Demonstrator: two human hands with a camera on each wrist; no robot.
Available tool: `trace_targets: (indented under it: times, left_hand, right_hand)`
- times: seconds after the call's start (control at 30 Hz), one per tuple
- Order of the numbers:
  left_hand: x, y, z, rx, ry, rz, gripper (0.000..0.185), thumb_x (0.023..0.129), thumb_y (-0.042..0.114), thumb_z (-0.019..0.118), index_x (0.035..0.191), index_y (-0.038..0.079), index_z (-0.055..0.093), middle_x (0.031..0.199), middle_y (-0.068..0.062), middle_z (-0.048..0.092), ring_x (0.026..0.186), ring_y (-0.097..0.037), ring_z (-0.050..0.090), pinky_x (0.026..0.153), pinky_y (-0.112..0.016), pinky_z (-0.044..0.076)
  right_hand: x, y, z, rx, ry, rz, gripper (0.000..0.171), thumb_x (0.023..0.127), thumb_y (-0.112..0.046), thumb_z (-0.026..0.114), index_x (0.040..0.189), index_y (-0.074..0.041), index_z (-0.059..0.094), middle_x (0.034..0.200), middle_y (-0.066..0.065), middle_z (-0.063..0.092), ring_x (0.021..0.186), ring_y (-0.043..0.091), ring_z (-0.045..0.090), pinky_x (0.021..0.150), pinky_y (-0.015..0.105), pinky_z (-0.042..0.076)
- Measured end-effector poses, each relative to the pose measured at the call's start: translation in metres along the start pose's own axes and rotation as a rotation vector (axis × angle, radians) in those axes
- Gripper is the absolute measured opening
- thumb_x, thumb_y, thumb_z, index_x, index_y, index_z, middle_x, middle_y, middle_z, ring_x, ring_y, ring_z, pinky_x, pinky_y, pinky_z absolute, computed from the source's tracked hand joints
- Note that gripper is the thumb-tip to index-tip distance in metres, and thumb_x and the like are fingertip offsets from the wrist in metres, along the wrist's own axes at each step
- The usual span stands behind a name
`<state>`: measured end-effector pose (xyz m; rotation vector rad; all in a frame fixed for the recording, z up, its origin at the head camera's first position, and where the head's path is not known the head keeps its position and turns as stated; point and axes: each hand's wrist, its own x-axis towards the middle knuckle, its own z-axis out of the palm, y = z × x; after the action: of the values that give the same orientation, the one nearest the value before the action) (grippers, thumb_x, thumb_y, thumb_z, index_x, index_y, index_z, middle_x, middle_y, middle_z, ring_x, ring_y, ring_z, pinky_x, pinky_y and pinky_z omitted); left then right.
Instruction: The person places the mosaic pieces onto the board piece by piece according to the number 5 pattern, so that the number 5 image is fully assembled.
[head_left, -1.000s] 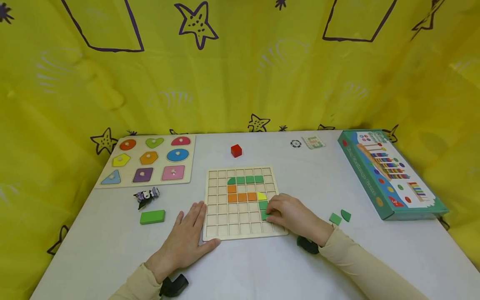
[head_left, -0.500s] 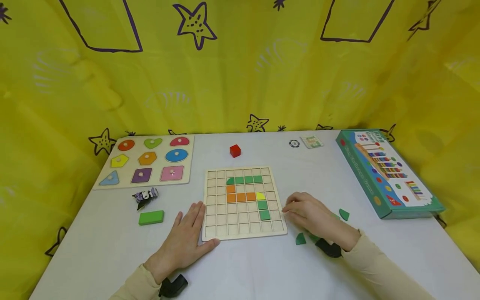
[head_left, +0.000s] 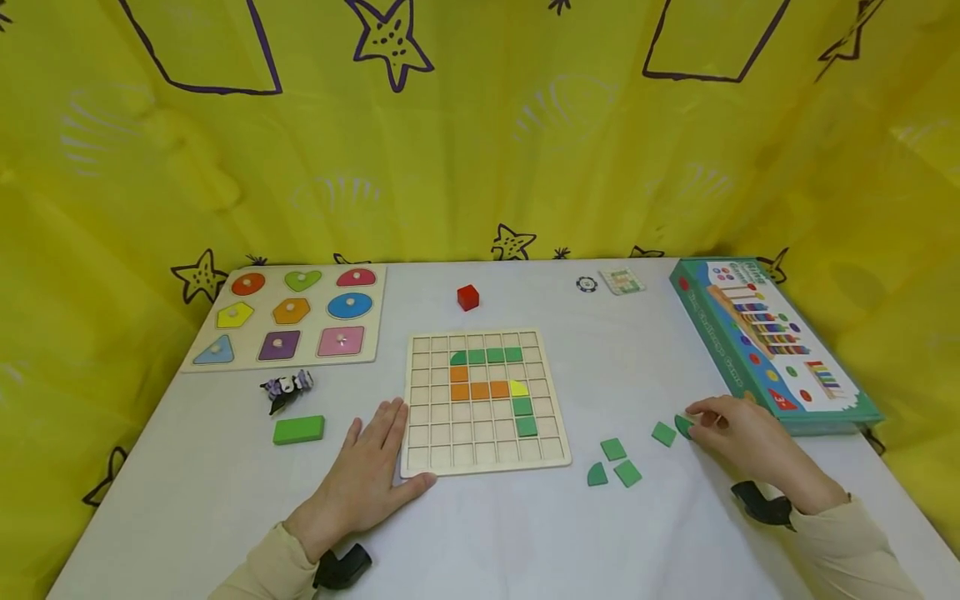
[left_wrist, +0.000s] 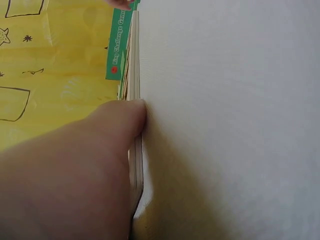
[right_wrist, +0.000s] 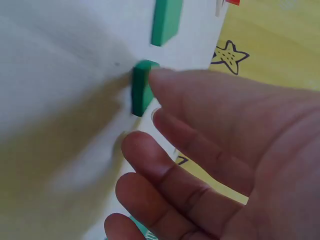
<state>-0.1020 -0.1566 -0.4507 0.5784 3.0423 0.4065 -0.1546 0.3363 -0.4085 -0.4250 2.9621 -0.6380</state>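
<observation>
A wooden grid board (head_left: 465, 454) lies in the middle of the white table, with green, orange and yellow tiles set in its cells. My left hand (head_left: 367, 475) lies flat beside its near left corner, the thumb (left_wrist: 122, 120) pressed against the board's edge (left_wrist: 135, 150). My right hand (head_left: 731, 429) is out to the right, near the green box. Its index fingertip (right_wrist: 162, 80) touches a green quarter-round tile (head_left: 682, 425) (right_wrist: 141, 90) that lies on the table. The other fingers are loosely spread and hold nothing. A green square tile (head_left: 663, 434) (right_wrist: 165, 22) lies just beside it.
Three more green tiles (head_left: 613, 462) lie right of the board. A green game box (head_left: 772, 346) (left_wrist: 120, 45) lies at the right edge. A shape puzzle (head_left: 288, 312), a small toy figure (head_left: 287, 388) and a green block (head_left: 298, 429) are on the left. A red cube (head_left: 467, 297) sits behind the board.
My right hand left a green tile in the board, then moved right across the table to the loose green tiles by the box. My left hand stayed put.
</observation>
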Motion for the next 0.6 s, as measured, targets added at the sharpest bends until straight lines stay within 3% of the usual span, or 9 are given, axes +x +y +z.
trace_targets:
  times: [0.07,0.17,0.27,0.37,0.47,0.6]
  left_hand:
    - [0.0,0.0002,-0.0006,0.0,-0.001,-0.004,0.099,0.09,0.067,0.049,0.151,-0.006,0.024,0.158,-0.019,0.022,0.145,-0.035,0.017,0.109,-0.063,0.015]
    - [-0.0005,0.0002,-0.0006,-0.001,-0.003,-0.01,0.099,0.09,0.068,0.049,0.152,-0.006,0.024,0.158,-0.019,0.022,0.145,-0.035,0.017,0.11,-0.063,0.015]
    - [-0.0011,0.0002,-0.0005,-0.003,-0.009,-0.014,0.1,0.09,0.069,0.048,0.152,-0.005,0.023,0.158,-0.018,0.021,0.145,-0.035,0.017,0.11,-0.063,0.015]
    - [-0.0011,0.0,-0.0003,-0.002,-0.009,-0.014,0.1,0.09,0.069,0.048,0.152,-0.005,0.023,0.158,-0.018,0.022,0.145,-0.035,0.017,0.11,-0.062,0.015]
    - [-0.0003,0.0001,-0.0002,-0.001,-0.004,-0.01,0.099,0.09,0.069,0.048,0.152,-0.005,0.024,0.158,-0.018,0.022,0.145,-0.035,0.017,0.11,-0.063,0.015]
    - [-0.0001,0.0001,0.0,0.001,0.0,-0.009,0.1,0.09,0.069,0.048,0.152,-0.005,0.024,0.158,-0.018,0.022,0.145,-0.034,0.018,0.11,-0.063,0.015]
  right_hand:
    - [-0.0006,0.0022,0.0017,0.003,-0.009,-0.009,0.025,0.085,-0.011,0.076,0.105,0.002,0.07,0.08,-0.004,0.058,0.073,0.018,0.05,0.081,0.048,0.04]
    - [0.0005,0.0044,0.0049,-0.014,-0.008,-0.032,0.027,0.083,-0.012,0.078,0.106,0.001,0.07,0.078,-0.005,0.055,0.071,0.016,0.047,0.065,0.034,0.039]
    - [0.0013,0.0059,0.0069,-0.02,-0.005,-0.049,0.026,0.083,-0.007,0.077,0.107,-0.002,0.07,0.08,-0.004,0.055,0.072,0.016,0.048,0.061,0.03,0.042]
    - [0.0014,0.0063,0.0071,-0.013,-0.007,-0.057,0.031,0.083,0.001,0.074,0.114,-0.004,0.07,0.086,0.001,0.059,0.078,0.02,0.054,0.066,0.034,0.049]
    - [0.0014,0.0055,0.0073,-0.025,0.033,-0.046,0.033,0.085,0.003,0.07,0.118,-0.003,0.068,0.087,0.003,0.061,0.077,0.022,0.055,0.071,0.042,0.047]
    - [0.0037,0.002,0.0087,-0.038,0.076,0.011,0.024,0.091,-0.016,0.07,0.107,0.001,0.067,0.073,-0.002,0.055,0.065,0.018,0.048,0.084,0.058,0.037]
